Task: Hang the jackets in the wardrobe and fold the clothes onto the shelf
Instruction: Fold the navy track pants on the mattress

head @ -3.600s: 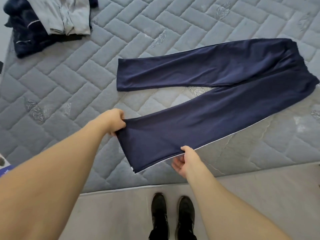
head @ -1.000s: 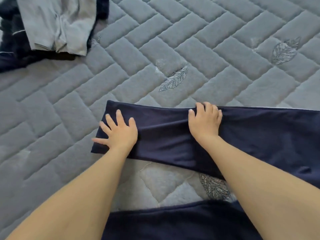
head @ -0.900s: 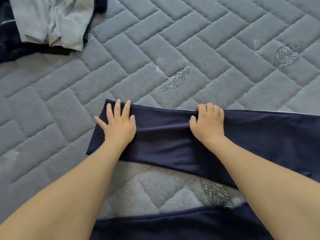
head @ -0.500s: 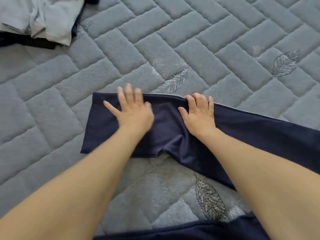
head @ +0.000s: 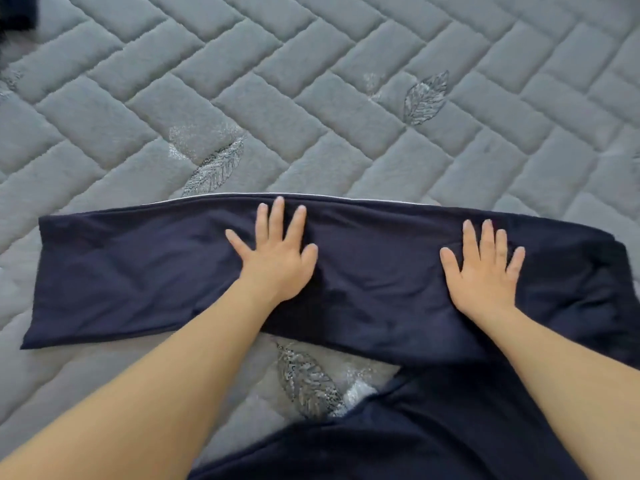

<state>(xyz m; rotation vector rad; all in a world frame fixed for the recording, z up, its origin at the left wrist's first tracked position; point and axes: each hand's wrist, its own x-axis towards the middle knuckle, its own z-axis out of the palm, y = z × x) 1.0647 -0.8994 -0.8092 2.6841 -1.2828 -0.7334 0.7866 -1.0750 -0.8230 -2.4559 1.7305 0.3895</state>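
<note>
Navy blue trousers (head: pixel 138 271) lie spread on a grey quilted mattress (head: pixel 311 81). The far leg runs left to right across the middle of the view, with its cuff at the left. The near leg fills the bottom right. My left hand (head: pixel 277 251) lies flat on the middle of the far leg, fingers spread. Further right, toward the seat of the trousers, my right hand (head: pixel 485 268) presses flat on the same leg, also with fingers apart. Neither hand grips the cloth.
A dark garment (head: pixel 15 12) shows only as a corner at the top left edge. A wedge of bare mattress with an embroidered leaf (head: pixel 308 386) lies between the two trouser legs.
Both hands have slid right along the far leg and now lie flat instead of curled on its far edge. The view has shifted right, and the grey clothes pile has left the frame.
</note>
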